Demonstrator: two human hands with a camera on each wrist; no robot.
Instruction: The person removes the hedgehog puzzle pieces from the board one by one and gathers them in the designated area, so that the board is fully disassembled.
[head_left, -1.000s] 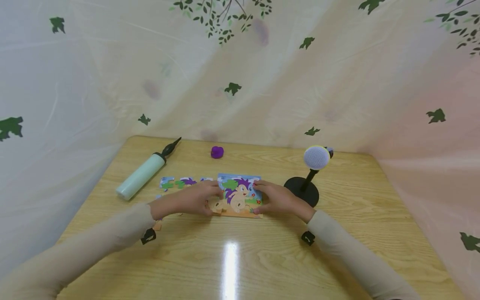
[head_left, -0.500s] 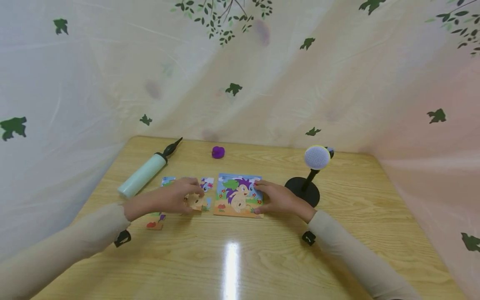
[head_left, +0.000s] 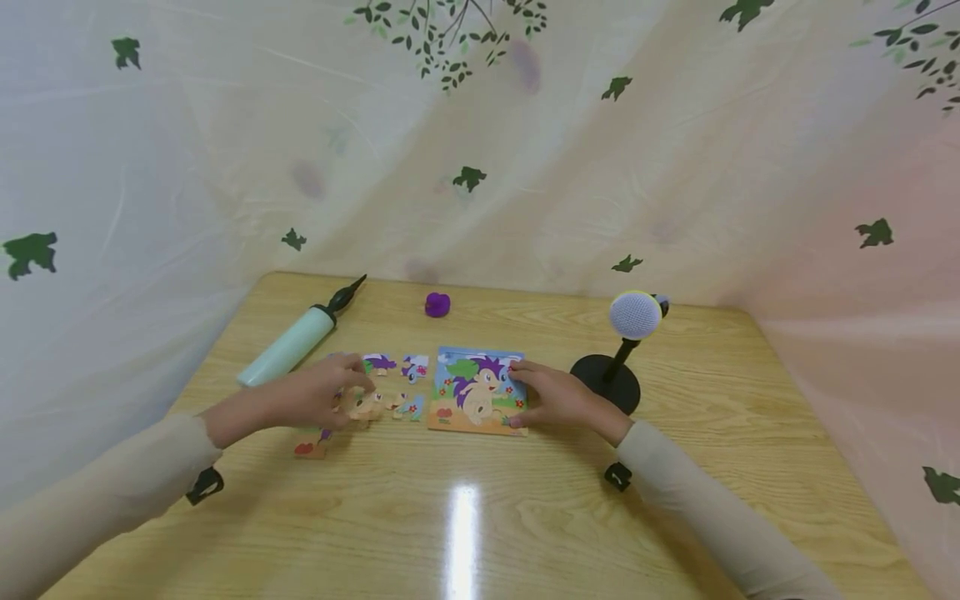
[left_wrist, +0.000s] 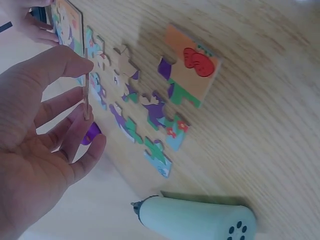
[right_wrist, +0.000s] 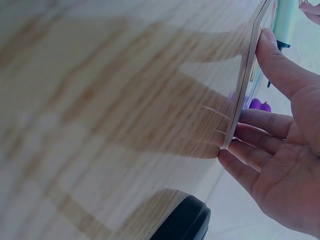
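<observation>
Left hand (left_wrist: 35, 145) pinches a thin puzzle piece (left_wrist: 86, 82) on edge between thumb and fingers, just above the table (left_wrist: 265, 115); loose pieces (left_wrist: 150, 117) lie scattered below it; an orange corner piece (left_wrist: 192, 65) sits beside them; the mint pump (left_wrist: 197, 220) rests nearer the table's edge.

Beige sleeves (head_left: 112, 500), seemingly black wrist-straps (head_left: 204, 486)
</observation>
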